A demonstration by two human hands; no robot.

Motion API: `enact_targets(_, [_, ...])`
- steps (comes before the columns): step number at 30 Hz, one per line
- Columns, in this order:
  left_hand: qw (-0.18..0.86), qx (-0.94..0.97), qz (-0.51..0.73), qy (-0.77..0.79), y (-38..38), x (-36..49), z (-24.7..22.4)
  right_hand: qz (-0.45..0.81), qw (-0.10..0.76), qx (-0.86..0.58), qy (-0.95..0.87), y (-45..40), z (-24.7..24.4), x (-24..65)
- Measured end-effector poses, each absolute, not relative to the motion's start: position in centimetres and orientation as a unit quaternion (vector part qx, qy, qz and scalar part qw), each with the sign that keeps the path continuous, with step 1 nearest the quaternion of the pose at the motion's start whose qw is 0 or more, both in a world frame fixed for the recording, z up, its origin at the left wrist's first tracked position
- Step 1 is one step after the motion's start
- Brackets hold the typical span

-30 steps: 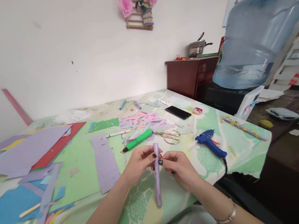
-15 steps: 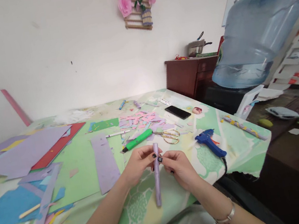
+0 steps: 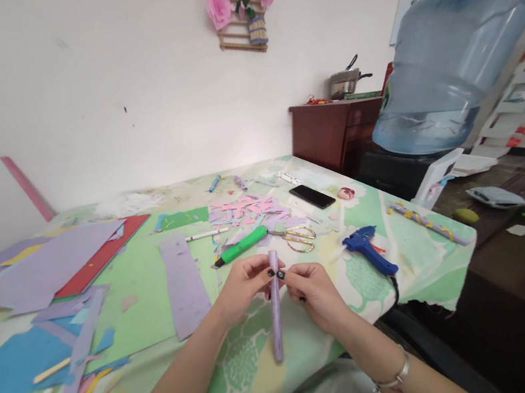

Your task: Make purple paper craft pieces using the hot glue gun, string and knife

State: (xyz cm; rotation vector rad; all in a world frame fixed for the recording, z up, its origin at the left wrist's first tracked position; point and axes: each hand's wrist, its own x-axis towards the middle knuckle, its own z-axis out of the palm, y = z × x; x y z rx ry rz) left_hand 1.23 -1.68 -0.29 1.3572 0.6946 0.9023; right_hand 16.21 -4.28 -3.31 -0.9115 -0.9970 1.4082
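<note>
A narrow purple paper tube (image 3: 277, 322) is held nearly upright in the picture, its lower end towards me over the table's front edge. My left hand (image 3: 243, 292) is closed round its upper part, the thumb lying across the front. From the other side my right hand (image 3: 315, 290) pinches the tube's right edge, thumb tip close to the left thumb. Fingertips behind the tube are partly hidden. Just beyond my hands lie a green utility knife (image 3: 245, 245) and gold-handled scissors (image 3: 300, 238). A blue glue gun (image 3: 370, 252) rests to the right.
Purple sheets (image 3: 46, 265), a light green sheet (image 3: 134, 307) and a purple strip (image 3: 187, 287) spread leftward. Pink and purple scraps (image 3: 244, 210) lie at the back near a phone (image 3: 312, 196). A decorated purple roll (image 3: 427, 225) sits by the right edge, near a water bottle (image 3: 443, 70).
Hardly anything differs. Both hands keep the same grip on the purple paper tube, and the right thumb has shifted very slightly.
</note>
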Motion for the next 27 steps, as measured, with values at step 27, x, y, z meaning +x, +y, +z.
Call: enact_targets(27, [0.593,0.523,0.520,0.323,-0.2,-0.4,0.3,0.591,0.563,-0.415,-0.402,-4.9,-3.2,16.4])
